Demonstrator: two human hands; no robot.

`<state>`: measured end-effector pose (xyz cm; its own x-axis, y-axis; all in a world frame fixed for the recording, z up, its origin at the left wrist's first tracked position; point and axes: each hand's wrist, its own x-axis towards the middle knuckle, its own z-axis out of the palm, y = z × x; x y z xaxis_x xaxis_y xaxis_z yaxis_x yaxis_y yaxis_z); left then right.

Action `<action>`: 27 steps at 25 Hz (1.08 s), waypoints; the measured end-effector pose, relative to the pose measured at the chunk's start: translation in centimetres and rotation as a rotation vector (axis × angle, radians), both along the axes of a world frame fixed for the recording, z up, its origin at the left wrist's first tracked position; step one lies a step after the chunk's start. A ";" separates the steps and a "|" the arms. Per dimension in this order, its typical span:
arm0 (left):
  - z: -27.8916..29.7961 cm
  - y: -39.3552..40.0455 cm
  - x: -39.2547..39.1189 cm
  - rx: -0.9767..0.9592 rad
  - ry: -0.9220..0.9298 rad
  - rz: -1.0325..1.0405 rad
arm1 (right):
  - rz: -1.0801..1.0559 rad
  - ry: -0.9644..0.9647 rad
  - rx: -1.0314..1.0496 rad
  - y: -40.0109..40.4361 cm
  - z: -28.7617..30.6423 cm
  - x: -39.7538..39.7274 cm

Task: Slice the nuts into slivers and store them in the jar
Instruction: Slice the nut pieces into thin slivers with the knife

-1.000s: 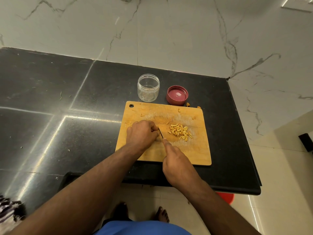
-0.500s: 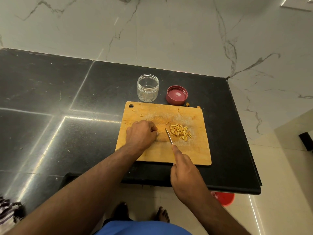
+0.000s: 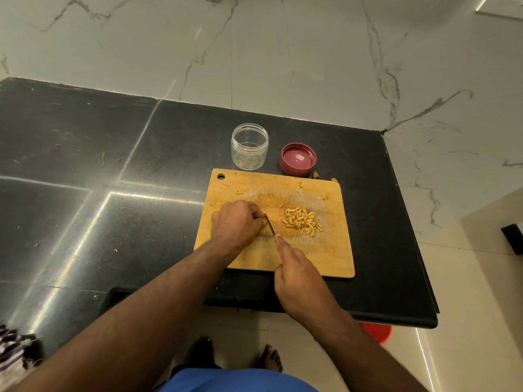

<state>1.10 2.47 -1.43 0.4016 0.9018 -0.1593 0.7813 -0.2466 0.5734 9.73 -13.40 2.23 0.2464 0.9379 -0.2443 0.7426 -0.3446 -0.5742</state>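
Note:
A wooden cutting board [image 3: 322,250] lies on the black counter. On its right half sits a pile of pale nut slivers [image 3: 301,221]. My left hand [image 3: 236,222] is curled over the board's middle left, and its fingertips hide whatever they pin down. My right hand [image 3: 300,275] grips a small knife [image 3: 269,223], index finger along its spine, the blade right beside the left fingertips. Behind the board stand a clear jar [image 3: 249,146], open, and its red lid [image 3: 297,159], upside down.
Loose nut scraps [image 3: 315,175] lie on the counter [image 3: 85,193] at the board's back edge and on the board's far part. The counter's right edge and front edge drop to a tiled floor, where a red bucket [image 3: 377,332] shows. A striped cloth [image 3: 14,352] lies bottom left.
My right hand drew the knife away to the right toward the slivers, then brought the blade back against my left fingertips. My left hand stayed in place.

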 end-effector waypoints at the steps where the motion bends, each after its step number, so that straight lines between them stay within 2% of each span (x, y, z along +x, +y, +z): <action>1: 0.0 0.0 0.1 -0.003 0.002 -0.001 | 0.009 -0.003 -0.003 0.2 0.0 0.0; 6: 0.1 0.1 0.1 -0.001 0.004 0.007 | 0.008 -0.020 -0.010 0.6 0.0 0.0; 10: 0.2 0.1 0.0 -0.009 -0.002 0.004 | -0.024 -0.002 -0.012 -2.2 0.2 -0.5; 13: 0.1 0.1 -0.1 -0.009 -0.001 -0.002 | -0.066 -0.045 0.053 -3.0 0.3 -0.1; 20: 0.2 0.1 -0.3 -0.020 -0.032 -0.019 | -0.050 0.039 0.063 -1.8 0.7 0.1; 27: 0.2 0.1 -0.4 -0.035 -0.058 -0.007 | -0.014 0.010 0.025 -0.2 0.2 0.0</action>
